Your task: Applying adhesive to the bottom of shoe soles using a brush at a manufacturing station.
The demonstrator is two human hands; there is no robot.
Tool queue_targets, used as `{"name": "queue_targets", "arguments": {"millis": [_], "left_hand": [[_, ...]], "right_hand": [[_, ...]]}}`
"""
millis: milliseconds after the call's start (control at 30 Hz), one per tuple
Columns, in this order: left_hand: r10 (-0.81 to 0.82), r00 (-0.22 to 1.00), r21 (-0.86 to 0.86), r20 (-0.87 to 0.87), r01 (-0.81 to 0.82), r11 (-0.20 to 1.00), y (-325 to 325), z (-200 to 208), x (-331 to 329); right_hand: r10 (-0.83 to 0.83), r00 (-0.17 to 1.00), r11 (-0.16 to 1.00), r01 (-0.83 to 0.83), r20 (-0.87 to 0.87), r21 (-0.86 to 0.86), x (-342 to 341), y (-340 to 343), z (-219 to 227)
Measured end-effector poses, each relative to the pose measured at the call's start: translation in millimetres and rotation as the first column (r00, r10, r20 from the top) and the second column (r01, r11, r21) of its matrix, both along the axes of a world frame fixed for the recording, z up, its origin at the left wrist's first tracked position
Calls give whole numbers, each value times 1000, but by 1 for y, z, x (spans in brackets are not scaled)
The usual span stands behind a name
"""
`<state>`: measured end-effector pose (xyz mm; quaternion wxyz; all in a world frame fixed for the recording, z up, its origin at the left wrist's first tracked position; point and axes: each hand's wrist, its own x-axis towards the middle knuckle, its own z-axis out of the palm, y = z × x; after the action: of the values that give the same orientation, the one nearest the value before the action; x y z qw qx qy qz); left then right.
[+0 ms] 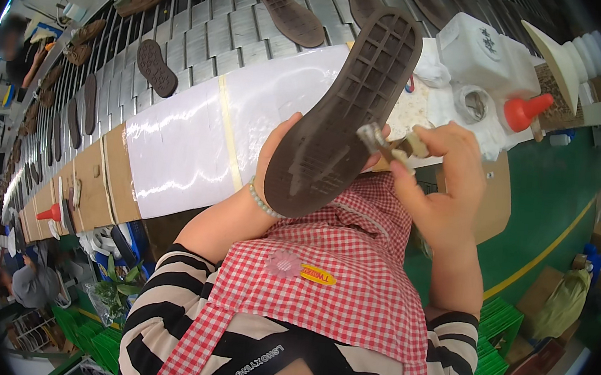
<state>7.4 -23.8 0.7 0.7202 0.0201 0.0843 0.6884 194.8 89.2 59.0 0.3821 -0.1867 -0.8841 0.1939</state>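
A dark brown shoe sole is held up in front of me, its gridded end pointing away and its wide smooth end toward me. My left hand grips it from beneath, with most of the fingers hidden behind the sole. In my right hand a small brush is pinched between thumb and fingers. Its pale, wet-looking tip lies over the sole's right edge; whether it touches cannot be made out. Pale coverings show on the fingertips that pinch it.
White sheeting covers the bench edge. Beyond it, a metal slat conveyor carries more soles and brown shoes. At right stand a white plastic jug, a clear cup and a red nozzle. Green crates sit lower right.
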Motion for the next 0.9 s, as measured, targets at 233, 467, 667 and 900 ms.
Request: {"name": "queue_targets", "arguments": {"millis": [233,467,667,900], "left_hand": [[-72,910,59,-408,105,993,-5,-31,-13],[-15,996,6,89,14,1000,-4,4,4],[-58,998,315,-11,59,947,1,-10,0],[19,998,197,52,-28,980,0,-16,7]], "right_hand": [[-19,999,1000,19,-28,13,1,4,4],[-177,982,984,178,-69,16,-5,11,15],[229,972,970,-231,44,68,-20,-23,10],[116,993,991,-115,-15,64,-37,-17,-3]]}}
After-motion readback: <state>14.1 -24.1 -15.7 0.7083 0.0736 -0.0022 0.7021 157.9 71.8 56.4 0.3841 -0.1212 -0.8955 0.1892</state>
